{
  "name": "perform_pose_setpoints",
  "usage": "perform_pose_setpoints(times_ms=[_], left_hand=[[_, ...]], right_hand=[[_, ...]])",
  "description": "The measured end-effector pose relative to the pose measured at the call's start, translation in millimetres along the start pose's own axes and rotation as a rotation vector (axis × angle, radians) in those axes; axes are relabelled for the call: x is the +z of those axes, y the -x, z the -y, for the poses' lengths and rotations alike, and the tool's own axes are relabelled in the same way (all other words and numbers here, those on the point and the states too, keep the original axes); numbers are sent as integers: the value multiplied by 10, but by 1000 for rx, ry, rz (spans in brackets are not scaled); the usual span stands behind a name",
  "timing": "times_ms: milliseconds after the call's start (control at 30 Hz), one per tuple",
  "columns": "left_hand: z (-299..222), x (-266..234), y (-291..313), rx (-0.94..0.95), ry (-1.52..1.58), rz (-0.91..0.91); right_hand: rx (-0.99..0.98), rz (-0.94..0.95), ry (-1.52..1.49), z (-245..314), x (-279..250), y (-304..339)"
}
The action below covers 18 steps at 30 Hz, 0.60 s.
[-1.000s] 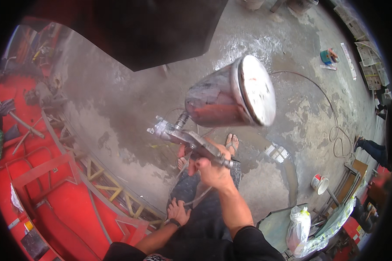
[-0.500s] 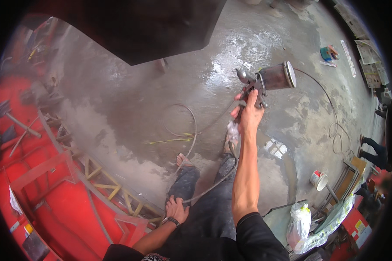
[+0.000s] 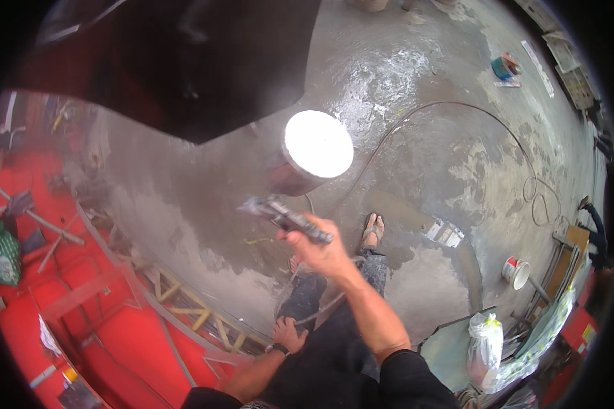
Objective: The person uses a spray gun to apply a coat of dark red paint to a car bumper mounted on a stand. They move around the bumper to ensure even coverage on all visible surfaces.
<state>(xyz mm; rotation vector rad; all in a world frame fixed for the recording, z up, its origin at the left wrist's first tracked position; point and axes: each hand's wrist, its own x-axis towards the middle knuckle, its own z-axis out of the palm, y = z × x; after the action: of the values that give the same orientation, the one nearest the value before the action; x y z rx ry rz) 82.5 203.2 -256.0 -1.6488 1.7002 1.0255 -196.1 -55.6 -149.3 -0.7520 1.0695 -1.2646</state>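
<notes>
My right hand (image 3: 320, 253) is wrapped round the handle of a spray gun (image 3: 284, 217), held out ahead of me over the floor. The gun's dark cup has a round white lid (image 3: 318, 144) tipped up into view. The trigger is blurred. Low on the left, beside my leg, my left hand (image 3: 290, 334) has its fingers bent over an air hose (image 3: 320, 310) that runs toward the right arm. Beyond the gun, a large dark glossy panel (image 3: 232, 61) fills the upper left.
A red surface (image 3: 116, 361) with a yellow lattice frame (image 3: 191, 315) borders the left. The hose (image 3: 450, 103) loops across the wet concrete floor. At right are a paint can (image 3: 505, 67), a white bucket (image 3: 518, 273), a plastic bag (image 3: 486, 344) and a person's leg (image 3: 595, 228).
My right hand has swung the spray gun left and nearer, turning its cup's lid toward me. The dark panel looms larger. My left hand stays beside my leg at the hose.
</notes>
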Motion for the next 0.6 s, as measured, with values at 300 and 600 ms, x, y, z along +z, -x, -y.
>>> perform_pose_setpoints(times_ms=[300,600], left_hand=[[-607,-244,-68,117,-216,15],[-1679,-1181,-332,303,192,-27]], right_hand=[[105,-411,259,538,-1804,-387],[111,-109,241,1587,-2327,-854]])
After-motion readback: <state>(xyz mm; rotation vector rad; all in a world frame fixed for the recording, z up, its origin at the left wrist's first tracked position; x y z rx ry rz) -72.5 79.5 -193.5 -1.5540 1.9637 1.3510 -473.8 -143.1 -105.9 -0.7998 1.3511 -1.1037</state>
